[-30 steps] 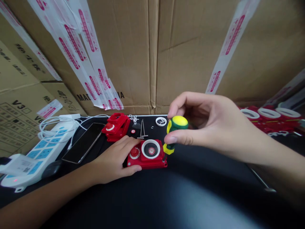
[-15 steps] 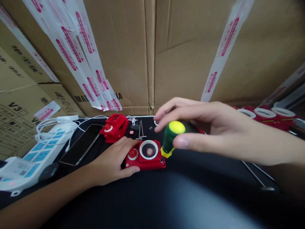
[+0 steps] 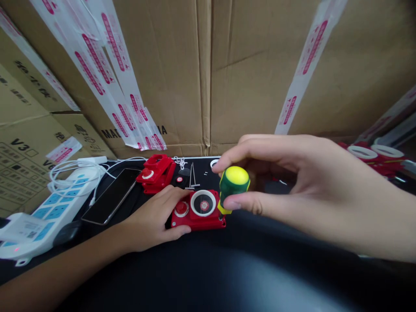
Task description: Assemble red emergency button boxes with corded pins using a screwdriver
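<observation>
My left hand (image 3: 159,219) grips the left end of a red plastic housing (image 3: 203,224), thumb in front and fingers behind. A white ring (image 3: 212,212) around a dark disc and a round red button (image 3: 181,209) sit on top of it. In my right hand (image 3: 279,173) is a short screwdriver (image 3: 234,184) with a green and yellow handle, pinched between thumb and fingers. It stands nearly upright, its tip at the housing's right front corner. The handle hides part of the fingers.
Behind my left hand are an open red housing (image 3: 157,173), metal T-shaped pins (image 3: 194,177) and a small black disc (image 3: 180,180). A phone (image 3: 113,197) and a white power strip (image 3: 56,203) lie left. More red housings (image 3: 378,158) stand right. Cardboard boxes (image 3: 247,78) wall the back.
My right hand has turned about the screwdriver, with its wrist lower and nearer. The handle has shifted slightly left. My left hand and the housing have hardly moved.
</observation>
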`<state>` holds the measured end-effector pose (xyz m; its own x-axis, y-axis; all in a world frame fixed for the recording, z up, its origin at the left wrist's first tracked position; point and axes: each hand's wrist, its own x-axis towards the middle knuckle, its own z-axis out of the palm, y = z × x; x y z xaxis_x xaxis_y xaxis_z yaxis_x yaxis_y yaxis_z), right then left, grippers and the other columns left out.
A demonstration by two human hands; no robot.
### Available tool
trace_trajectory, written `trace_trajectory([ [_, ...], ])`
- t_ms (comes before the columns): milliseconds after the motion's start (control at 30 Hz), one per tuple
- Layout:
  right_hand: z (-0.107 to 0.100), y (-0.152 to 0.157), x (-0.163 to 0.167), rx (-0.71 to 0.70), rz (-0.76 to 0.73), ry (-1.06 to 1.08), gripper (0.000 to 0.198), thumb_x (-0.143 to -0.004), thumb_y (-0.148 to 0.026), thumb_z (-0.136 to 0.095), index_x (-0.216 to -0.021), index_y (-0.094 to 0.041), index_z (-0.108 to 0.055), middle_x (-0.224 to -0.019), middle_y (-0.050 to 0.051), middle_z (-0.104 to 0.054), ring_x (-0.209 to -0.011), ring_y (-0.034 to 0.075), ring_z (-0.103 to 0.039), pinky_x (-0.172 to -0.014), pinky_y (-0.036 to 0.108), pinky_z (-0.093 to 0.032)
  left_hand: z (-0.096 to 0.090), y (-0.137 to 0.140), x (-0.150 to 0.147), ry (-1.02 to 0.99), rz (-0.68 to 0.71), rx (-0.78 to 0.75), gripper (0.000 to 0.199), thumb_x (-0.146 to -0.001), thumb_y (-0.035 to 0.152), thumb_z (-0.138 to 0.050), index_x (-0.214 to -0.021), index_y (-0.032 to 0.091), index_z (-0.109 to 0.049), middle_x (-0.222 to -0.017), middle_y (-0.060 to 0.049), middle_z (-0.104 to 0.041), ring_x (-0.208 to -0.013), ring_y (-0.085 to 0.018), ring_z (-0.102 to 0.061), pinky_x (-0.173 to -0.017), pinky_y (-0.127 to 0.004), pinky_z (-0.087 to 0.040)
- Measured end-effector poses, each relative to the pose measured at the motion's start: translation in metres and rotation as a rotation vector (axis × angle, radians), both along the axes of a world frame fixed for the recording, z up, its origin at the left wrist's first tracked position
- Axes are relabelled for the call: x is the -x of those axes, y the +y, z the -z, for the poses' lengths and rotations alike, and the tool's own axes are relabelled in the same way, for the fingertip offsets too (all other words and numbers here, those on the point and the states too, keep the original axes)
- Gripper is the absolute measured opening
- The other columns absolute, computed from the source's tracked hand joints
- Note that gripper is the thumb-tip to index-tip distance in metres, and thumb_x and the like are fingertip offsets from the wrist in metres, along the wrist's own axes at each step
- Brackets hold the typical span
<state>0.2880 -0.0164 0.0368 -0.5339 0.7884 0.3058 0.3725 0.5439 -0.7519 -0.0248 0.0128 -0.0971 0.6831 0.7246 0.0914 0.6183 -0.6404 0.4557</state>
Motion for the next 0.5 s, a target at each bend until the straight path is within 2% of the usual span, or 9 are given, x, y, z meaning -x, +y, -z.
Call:
trace_trajectory([
  [67,-0.003,0.002,-0.006,0.032,-0.066,0.001,0.03,-0.092,-0.032,-0.085,-0.122,-0.033,-0.079,-0.113,0.0,-0.082,-0.091,0.022,-0.073,-0.072,0.032,-0.058,0.001,0.0,0.001,0.007,-0.001,-0.006,0.067,-0.098,0.05,-0.072,-0.152,0.021,-0.045,-0.142,-0.017,-0.063,-0.128,-0.038,-0.062,-0.111,-0.057,-0.052],
  [133,-0.005,0.003,-0.01,0.031,-0.102,-0.038,0.028,-0.097,-0.028,-0.079,-0.124,-0.035,-0.079,-0.118,-0.001,-0.082,-0.099,0.023,-0.074,-0.078,0.032,-0.058,0.002,0.0,0.002,0.013,-0.005,-0.01,0.067,-0.098,0.05,-0.072,-0.152,0.021,-0.045,-0.142,-0.017,-0.063,-0.129,-0.038,-0.062,-0.112,-0.056,-0.052],
  [267,-0.005,0.002,-0.011,-0.013,-0.069,-0.123,0.021,-0.097,-0.029,-0.078,-0.117,-0.035,-0.078,-0.11,-0.003,-0.08,-0.093,0.021,-0.072,-0.075,0.032,-0.056,0.001,0.0,0.002,0.007,0.003,-0.01,0.066,-0.098,0.048,-0.073,-0.153,0.023,-0.046,-0.142,-0.015,-0.063,-0.127,-0.037,-0.063,-0.11,-0.055,-0.053],
  [333,-0.002,0.0,-0.005,-0.07,-0.006,-0.14,0.011,-0.099,-0.037,-0.077,-0.109,-0.033,-0.079,-0.104,-0.001,-0.077,-0.086,0.02,-0.069,-0.072,0.034,-0.054,0.001,0.0,0.002,0.006,0.014,-0.004,0.064,-0.099,0.049,-0.072,-0.152,0.024,-0.046,-0.141,-0.014,-0.064,-0.125,-0.036,-0.064,-0.109,-0.054,-0.054],
  [367,-0.001,-0.001,-0.002,-0.122,0.044,-0.148,0.013,-0.099,-0.042,-0.076,-0.104,-0.032,-0.08,-0.1,0.001,-0.075,-0.083,0.02,-0.067,-0.071,0.035,-0.052,0.001,0.0,0.002,0.006,0.02,-0.006,0.064,-0.1,0.049,-0.071,-0.152,0.024,-0.045,-0.142,-0.015,-0.064,-0.126,-0.036,-0.063,-0.11,-0.055,-0.054],
  [500,0.003,-0.006,0.008,-0.337,0.261,-0.15,0.031,-0.095,-0.055,-0.078,-0.088,-0.024,-0.078,-0.079,0.003,-0.069,-0.066,0.02,-0.06,-0.06,0.037,-0.044,0.002,0.001,0.002,0.004,0.033,-0.037,0.066,-0.101,0.049,-0.07,-0.155,0.024,-0.042,-0.15,-0.016,-0.061,-0.132,-0.038,-0.061,-0.115,-0.058,-0.051],
])
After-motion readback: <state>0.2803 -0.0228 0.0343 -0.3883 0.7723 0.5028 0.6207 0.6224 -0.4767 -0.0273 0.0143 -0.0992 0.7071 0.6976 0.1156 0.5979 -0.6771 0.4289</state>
